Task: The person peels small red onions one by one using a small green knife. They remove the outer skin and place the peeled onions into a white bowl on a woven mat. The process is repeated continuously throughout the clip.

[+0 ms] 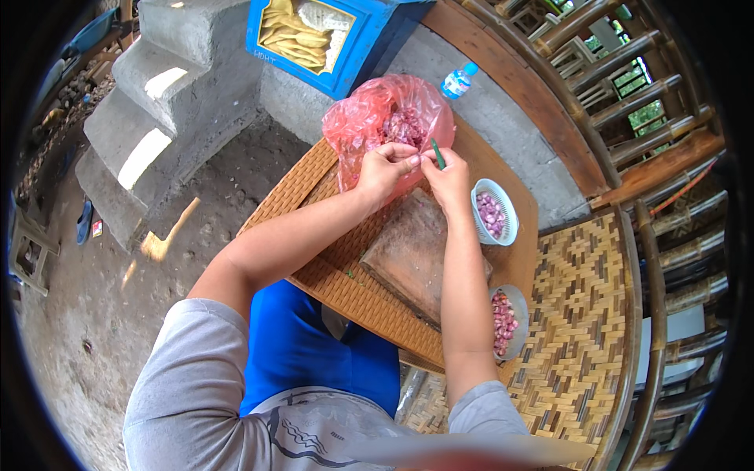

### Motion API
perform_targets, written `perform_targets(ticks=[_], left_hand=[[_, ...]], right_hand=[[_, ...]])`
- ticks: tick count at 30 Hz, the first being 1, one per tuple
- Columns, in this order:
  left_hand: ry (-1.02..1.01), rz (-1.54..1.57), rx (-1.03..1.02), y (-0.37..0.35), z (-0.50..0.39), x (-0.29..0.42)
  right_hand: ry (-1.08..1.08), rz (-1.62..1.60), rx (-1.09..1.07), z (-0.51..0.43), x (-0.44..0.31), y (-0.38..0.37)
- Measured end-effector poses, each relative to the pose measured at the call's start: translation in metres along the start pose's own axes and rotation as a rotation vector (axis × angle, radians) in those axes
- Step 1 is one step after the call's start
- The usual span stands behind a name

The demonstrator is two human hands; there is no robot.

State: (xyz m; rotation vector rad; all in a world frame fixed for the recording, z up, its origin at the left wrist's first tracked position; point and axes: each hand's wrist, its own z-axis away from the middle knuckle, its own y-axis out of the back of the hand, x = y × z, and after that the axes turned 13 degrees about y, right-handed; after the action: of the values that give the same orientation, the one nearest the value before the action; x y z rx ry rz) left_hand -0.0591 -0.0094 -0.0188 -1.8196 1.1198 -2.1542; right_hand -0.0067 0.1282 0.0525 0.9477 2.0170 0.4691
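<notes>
My left hand [386,171] and my right hand [449,179] meet at the fingertips over the near edge of a red plastic bag [362,118]. Inside the open bag lies a heap of papery shallot skins [405,126]. A green-handled small knife [437,154] is held in my right hand, its blade hidden. Between my fingertips is a small purplish thing, likely a shallot, mostly covered by the fingers. Below my hands a worn wooden chopping board [406,253] lies on the woven-top table [330,265], partly behind my right forearm.
Right of my right arm stand a pale plastic basket [513,226] of peeled shallots [490,215] and a grey bowl [519,312] of small reddish shallots [503,324]. Beyond are a water bottle [458,82] and a blue display box [339,82]. Concrete steps [177,118] rise at left.
</notes>
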Motion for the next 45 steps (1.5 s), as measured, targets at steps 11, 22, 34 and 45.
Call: perform_targets(ticks=[11, 22, 34, 45], left_hand=[[0.081, 0.121, -0.162, -0.002, -0.001, 0.002], [0.193, 0.479, -0.194, -0.001, -0.001, 0.012], [0.187, 0.471, -0.188, 0.001, -0.002, 0.014], [0.178, 0.380, -0.144, 0.002, -0.002, 0.012]], right_hand=[[-0.170, -0.271, -0.009, -0.008, -0.004, -0.007], [-0.335, -0.606, 0.035, -0.017, -0.010, -0.007], [-0.330, -0.643, 0.190, -0.021, -0.002, -0.015], [-0.144, -0.079, 0.205, -0.064, 0.039, -0.022]])
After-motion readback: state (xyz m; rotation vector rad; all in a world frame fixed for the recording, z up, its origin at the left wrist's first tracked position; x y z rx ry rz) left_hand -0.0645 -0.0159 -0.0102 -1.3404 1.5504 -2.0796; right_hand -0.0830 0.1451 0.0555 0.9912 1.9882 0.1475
